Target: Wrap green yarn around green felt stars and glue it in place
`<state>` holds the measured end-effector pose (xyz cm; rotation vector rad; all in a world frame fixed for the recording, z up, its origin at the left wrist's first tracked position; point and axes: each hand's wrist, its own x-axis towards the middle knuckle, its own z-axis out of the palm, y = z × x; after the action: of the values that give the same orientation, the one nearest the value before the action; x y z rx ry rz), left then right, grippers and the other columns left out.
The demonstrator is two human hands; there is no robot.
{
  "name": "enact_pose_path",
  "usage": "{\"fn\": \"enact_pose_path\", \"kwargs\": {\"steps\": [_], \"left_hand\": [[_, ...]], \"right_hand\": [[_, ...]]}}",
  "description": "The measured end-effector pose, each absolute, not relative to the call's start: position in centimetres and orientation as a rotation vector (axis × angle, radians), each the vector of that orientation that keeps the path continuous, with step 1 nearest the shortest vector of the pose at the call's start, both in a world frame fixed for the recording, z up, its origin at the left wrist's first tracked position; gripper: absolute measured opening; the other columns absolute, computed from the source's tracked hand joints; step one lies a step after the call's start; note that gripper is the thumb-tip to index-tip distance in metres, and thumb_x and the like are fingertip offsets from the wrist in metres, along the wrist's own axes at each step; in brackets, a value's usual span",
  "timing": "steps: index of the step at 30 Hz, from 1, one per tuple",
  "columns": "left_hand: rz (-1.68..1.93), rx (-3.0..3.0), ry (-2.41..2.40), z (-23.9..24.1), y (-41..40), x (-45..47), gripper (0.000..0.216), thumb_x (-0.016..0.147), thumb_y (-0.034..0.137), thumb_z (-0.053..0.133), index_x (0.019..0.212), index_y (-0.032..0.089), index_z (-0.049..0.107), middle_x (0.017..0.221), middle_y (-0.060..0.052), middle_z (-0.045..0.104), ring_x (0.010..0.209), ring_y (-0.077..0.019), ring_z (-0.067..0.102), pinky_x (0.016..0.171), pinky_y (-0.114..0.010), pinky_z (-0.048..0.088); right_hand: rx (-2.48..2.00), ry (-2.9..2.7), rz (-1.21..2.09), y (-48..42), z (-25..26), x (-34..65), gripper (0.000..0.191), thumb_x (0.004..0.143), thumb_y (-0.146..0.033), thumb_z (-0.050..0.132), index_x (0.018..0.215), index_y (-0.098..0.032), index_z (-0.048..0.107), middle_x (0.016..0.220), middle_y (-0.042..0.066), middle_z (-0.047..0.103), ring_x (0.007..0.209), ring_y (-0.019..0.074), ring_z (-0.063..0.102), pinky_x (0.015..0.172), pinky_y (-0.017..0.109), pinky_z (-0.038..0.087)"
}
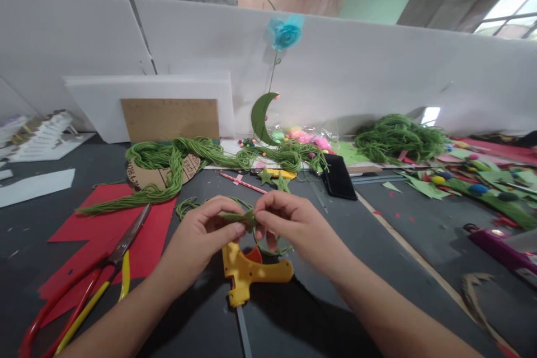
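Observation:
My left hand (213, 226) pinches a small green piece (247, 219), perhaps a star with yarn on it, between thumb and fingers. My right hand (289, 217) is closed at its other side, fingertips on the same piece. A green yarn strand (274, 251) loops down below the right fingers. Just under both hands lies a yellow hot glue gun (255, 269) with an orange trigger and a glue stick in its back end. Two green stars (266, 177) lie beyond the hands, near a red-striped stick (243, 183).
Red-handled scissors (121, 249) and a yellow-handled tool (125, 277) lie left on red sheets (155, 235). Green yarn (159, 196) covers a cardboard disc. Behind stand a green crescent (260, 117) and a blue flower (286, 33). A black phone (339, 177) and a yarn heap (400, 137) are right.

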<state>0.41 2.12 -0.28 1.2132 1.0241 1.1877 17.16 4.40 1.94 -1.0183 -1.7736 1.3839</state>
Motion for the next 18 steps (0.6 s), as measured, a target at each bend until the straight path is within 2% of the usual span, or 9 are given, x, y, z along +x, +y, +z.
{"fn": "enact_pose_path", "kwargs": {"steps": [2, 4, 6, 7, 9, 12, 18], "left_hand": [[1.244, 1.117, 1.035, -0.2, 2.2, 0.2, 0.024, 0.064, 0.014, 0.066, 0.086, 0.02, 0.059, 0.089, 0.0, 0.06, 0.077, -0.0126, 0.059, 0.069, -0.023, 0.046], [1.182, 1.005, 0.966, -0.1, 2.2, 0.0, 0.023, 0.067, 0.017, 0.063, 0.09, 0.019, 0.059, 0.088, -0.002, 0.061, 0.074, -0.0137, 0.059, 0.066, -0.024, 0.046], [1.016, 0.924, 0.801, 0.0, 1.9, -0.2, 0.02, 0.074, 0.031, 0.055, 0.083, 0.014, 0.061, 0.08, -0.006, 0.063, 0.067, -0.015, 0.059, 0.061, -0.025, 0.046], [0.959, 0.894, 0.727, 0.1, 1.7, -0.2, 0.029, 0.077, 0.038, 0.049, 0.079, 0.012, 0.062, 0.075, -0.007, 0.063, 0.064, -0.0155, 0.059, 0.059, -0.026, 0.046], [0.933, 0.878, 0.671, 0.2, 1.5, -0.1, 0.037, 0.08, 0.044, 0.046, 0.073, 0.012, 0.062, 0.066, -0.008, 0.063, 0.059, -0.0145, 0.059, 0.055, -0.024, 0.046], [0.989, 0.944, 0.778, 0.2, 1.4, 0.1, 0.02, 0.077, 0.031, 0.058, 0.07, 0.013, 0.061, 0.056, -0.003, 0.062, 0.051, -0.01, 0.058, 0.051, -0.018, 0.045], [1.085, 1.079, 0.933, 0.2, 1.5, 0.3, 0.011, 0.072, 0.025, 0.063, 0.078, 0.015, 0.062, 0.067, 0.0, 0.064, 0.058, -0.0105, 0.06, 0.054, -0.02, 0.048]], "right_hand": [[-0.934, -1.956, 0.855, 4.2, 1.7, 17.4, 0.007, 0.082, -0.016, 0.046, 0.078, -0.018, 0.052, 0.067, 0.0, 0.058, 0.059, 0.0103, 0.056, 0.056, 0.023, 0.047], [-0.763, -2.08, 0.28, 4.2, 1.2, 17.8, 0.01, 0.082, -0.011, 0.046, 0.084, -0.016, 0.054, 0.079, 0.005, 0.061, 0.076, 0.0136, 0.059, 0.068, 0.026, 0.049], [-0.536, -2.176, -0.1, 4.3, 0.8, 18.1, 0.015, 0.083, -0.008, 0.044, 0.092, -0.013, 0.054, 0.091, 0.011, 0.062, 0.086, 0.016, 0.057, 0.076, 0.028, 0.049], [-0.435, -2.224, -0.209, 4.4, 0.8, 18.3, 0.017, 0.084, -0.008, 0.042, 0.095, -0.011, 0.054, 0.094, 0.013, 0.061, 0.088, 0.0168, 0.057, 0.077, 0.028, 0.049], [-0.294, -2.295, -0.334, 4.4, 0.8, 18.4, 0.019, 0.086, -0.009, 0.037, 0.096, -0.008, 0.054, 0.092, 0.014, 0.062, 0.087, 0.0177, 0.058, 0.076, 0.027, 0.05], [-0.239, -2.338, -0.389, 4.3, 1.2, 18.2, 0.026, 0.089, -0.01, 0.03, 0.092, -0.007, 0.055, 0.088, 0.013, 0.063, 0.082, 0.0173, 0.059, 0.074, 0.026, 0.05], [-0.339, -2.4, -0.375, 4.5, 1.0, 17.8, 0.022, 0.09, -0.014, 0.034, 0.09, -0.011, 0.056, 0.083, 0.01, 0.064, 0.073, 0.0154, 0.059, 0.069, 0.025, 0.05]]}}
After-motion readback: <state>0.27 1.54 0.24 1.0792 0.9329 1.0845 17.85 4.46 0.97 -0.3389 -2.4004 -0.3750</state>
